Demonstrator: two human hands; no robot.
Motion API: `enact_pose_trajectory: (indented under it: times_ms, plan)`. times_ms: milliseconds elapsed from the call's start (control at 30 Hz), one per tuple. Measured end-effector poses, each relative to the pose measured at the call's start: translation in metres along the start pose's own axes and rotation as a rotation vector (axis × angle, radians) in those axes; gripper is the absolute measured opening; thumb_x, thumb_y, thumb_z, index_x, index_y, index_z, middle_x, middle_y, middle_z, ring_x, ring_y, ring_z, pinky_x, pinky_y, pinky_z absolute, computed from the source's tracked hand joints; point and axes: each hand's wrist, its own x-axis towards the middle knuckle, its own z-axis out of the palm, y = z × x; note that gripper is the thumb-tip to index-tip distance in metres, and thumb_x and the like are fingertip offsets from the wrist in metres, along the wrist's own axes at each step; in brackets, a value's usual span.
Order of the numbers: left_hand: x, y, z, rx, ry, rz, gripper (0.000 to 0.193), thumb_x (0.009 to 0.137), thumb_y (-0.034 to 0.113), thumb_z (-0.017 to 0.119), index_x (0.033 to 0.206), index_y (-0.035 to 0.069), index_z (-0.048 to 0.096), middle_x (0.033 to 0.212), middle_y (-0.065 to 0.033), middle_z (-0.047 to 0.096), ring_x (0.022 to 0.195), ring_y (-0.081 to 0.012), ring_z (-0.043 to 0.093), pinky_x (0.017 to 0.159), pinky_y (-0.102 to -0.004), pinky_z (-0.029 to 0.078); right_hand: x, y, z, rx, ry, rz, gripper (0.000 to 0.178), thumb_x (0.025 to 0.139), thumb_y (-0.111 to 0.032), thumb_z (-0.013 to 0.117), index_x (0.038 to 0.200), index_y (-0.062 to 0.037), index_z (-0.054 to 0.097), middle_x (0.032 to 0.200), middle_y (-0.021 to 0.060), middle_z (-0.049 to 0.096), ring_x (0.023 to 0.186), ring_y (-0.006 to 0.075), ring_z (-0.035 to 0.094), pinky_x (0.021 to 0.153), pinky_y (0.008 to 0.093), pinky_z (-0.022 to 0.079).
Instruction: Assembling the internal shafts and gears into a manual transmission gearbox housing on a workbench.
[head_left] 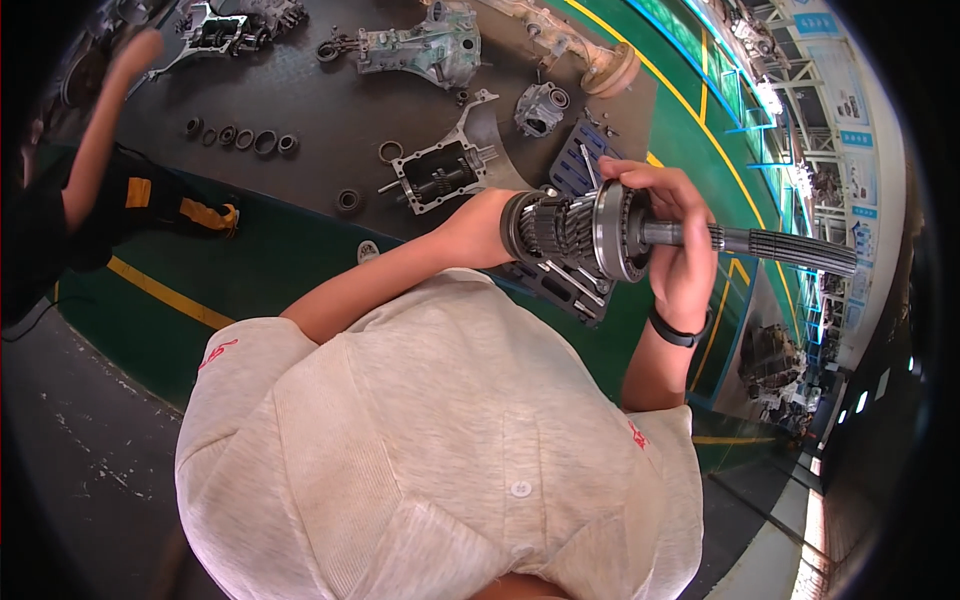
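Note:
A steel transmission gear shaft [570,228] lies level across in front of my chest, with helical gears, a wide bearing ring and a long splined end pointing right. My left hand [478,230] grips its geared left end; most of those fingers are hidden behind the gears. My right hand [684,270] closes around the shaft just right of the bearing ring, fingers over the top and beside the ring. Below the shaft, a blue tool tray [566,178] with wrenches and sockets is partly covered by it.
On the dark workbench [300,100] stand an open gearbox housing [437,175], a large transmission casing [425,48], a small metal casing [541,108] and a row of bearing rings [264,142]. A loose bearing [347,200] sits near the edge. At left, another person's arm [95,150] reaches over the bench.

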Motion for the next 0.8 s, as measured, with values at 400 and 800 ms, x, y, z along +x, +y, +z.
enact_pose_trajectory:
  times_ms: [400, 800]
  plan:
    - [-0.001, 0.029, -0.02, 0.618, -0.193, -0.283, 0.047, 0.067, 0.026, 0.084, 0.105, 0.004, 0.068, 0.094, -0.0199, 0.072, 0.089, -0.0399, 0.069, 0.08, -0.0462, 0.056, -0.056, 0.109, 0.02, 0.664, 0.539, 0.262, 0.053, 0.095, -0.039, 0.047, 0.12, 0.0062, 0.059, 0.109, 0.0229, 0.069, 0.104, 0.0326, 0.068, 0.096, 0.0412, 0.053]
    - [0.029, 0.068, 0.0, 0.766, -0.379, -0.525, 0.065, 0.064, 0.04, 0.089, 0.111, 0.003, 0.062, 0.095, -0.0194, 0.072, 0.091, -0.0389, 0.069, 0.08, -0.0445, 0.055, -0.079, 0.159, 0.009, 1.064, 0.592, 0.273, 0.057, 0.094, -0.043, 0.044, 0.12, 0.005, 0.061, 0.107, 0.0218, 0.07, 0.099, 0.029, 0.069, 0.091, 0.039, 0.056]
